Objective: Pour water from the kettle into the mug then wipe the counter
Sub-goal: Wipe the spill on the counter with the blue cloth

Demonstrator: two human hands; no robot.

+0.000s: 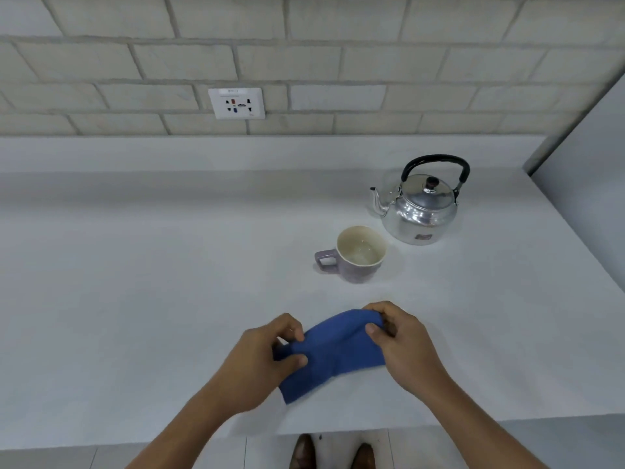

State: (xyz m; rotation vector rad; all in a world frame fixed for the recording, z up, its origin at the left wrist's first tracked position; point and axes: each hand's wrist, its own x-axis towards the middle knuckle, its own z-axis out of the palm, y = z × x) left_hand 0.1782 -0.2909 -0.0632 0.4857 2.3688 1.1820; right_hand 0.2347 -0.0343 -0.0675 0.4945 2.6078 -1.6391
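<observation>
Blue cloth (329, 352) edges hidden inside both hands' fingers (373, 330).

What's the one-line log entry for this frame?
phase: wipe prep | left hand: pinching blue cloth | right hand: pinching blue cloth | kettle: upright on counter | mug: upright, beside kettle

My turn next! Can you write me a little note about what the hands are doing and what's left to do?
Left hand and right hand: both pinch the blue cloth above the counter.
Kettle: upright at back right, lid on.
Mug: upright in front of the kettle; looks like water inside, hard to tell.
Done: pouring, probably.
Left: wipe the counter.
</observation>
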